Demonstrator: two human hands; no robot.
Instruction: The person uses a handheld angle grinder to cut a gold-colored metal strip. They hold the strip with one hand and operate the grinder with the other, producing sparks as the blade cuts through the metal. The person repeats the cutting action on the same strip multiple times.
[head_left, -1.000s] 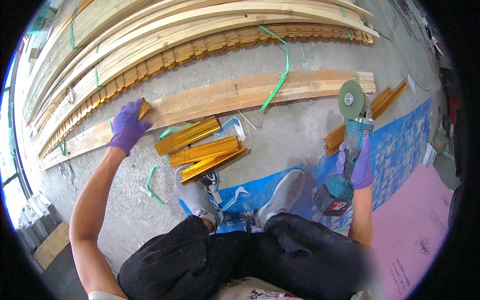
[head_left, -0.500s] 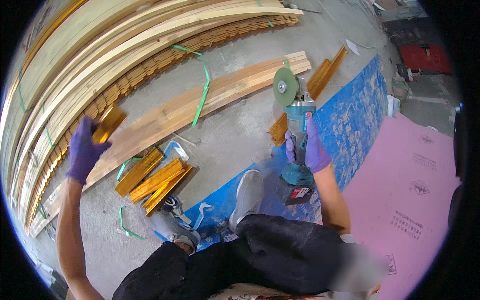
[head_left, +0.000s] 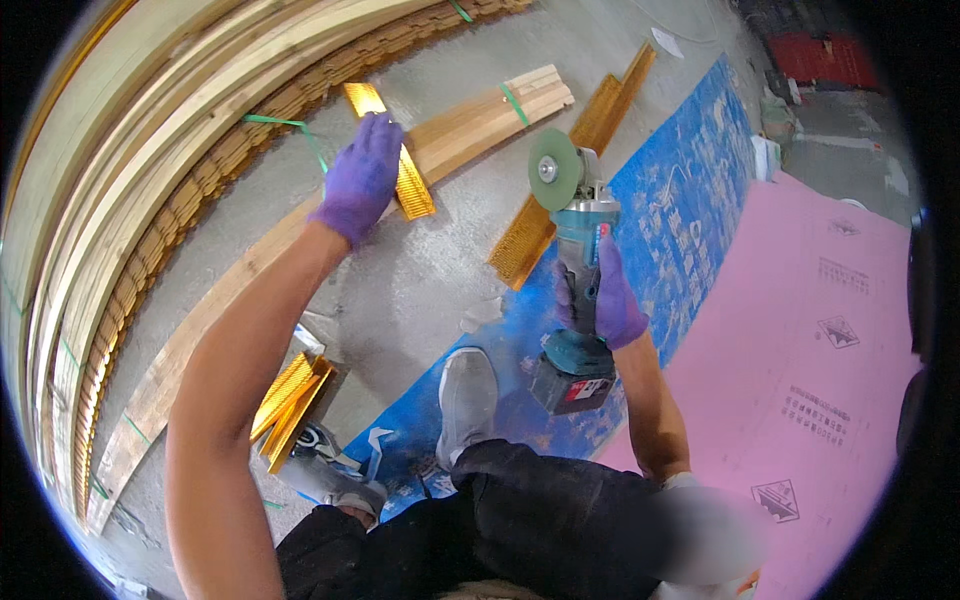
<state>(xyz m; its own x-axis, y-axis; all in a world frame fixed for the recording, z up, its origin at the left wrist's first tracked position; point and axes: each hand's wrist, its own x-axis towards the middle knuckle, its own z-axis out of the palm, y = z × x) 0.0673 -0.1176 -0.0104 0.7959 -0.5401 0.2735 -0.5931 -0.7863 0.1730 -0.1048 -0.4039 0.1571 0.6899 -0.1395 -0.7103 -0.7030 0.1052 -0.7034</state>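
Observation:
My left hand (head_left: 362, 182), in a purple glove, grips a short gold-coloured channel strip (head_left: 414, 190); its fingers lie over the strip's middle, above the wooden battens (head_left: 480, 122). In my purple-gloved right hand (head_left: 617, 302) is a teal cordless angle grinder (head_left: 582, 232), held upright by its body with the battery end down. Its green cutting disc (head_left: 556, 170) faces up and to the left. Just beyond the grinder, a longer gold strip (head_left: 524, 238) lies on the floor. Several short gold pieces (head_left: 290, 400) rest near my left shoe, partly hidden by my left forearm.
Long pale timber lengths (head_left: 190, 95) are stacked at the left, beside a row of ridged brown-gold panels (head_left: 225, 150). A dusty blue sheet (head_left: 670, 200) crosses the floor, with pink boards (head_left: 780, 330) at the right. My shoe (head_left: 467, 400) stands on the blue sheet.
My left hand has carried the short gold strip away from the left side, rightward and farther out over the battens. My right hand still holds the grinder, slightly shifted in the picture. The view has moved.

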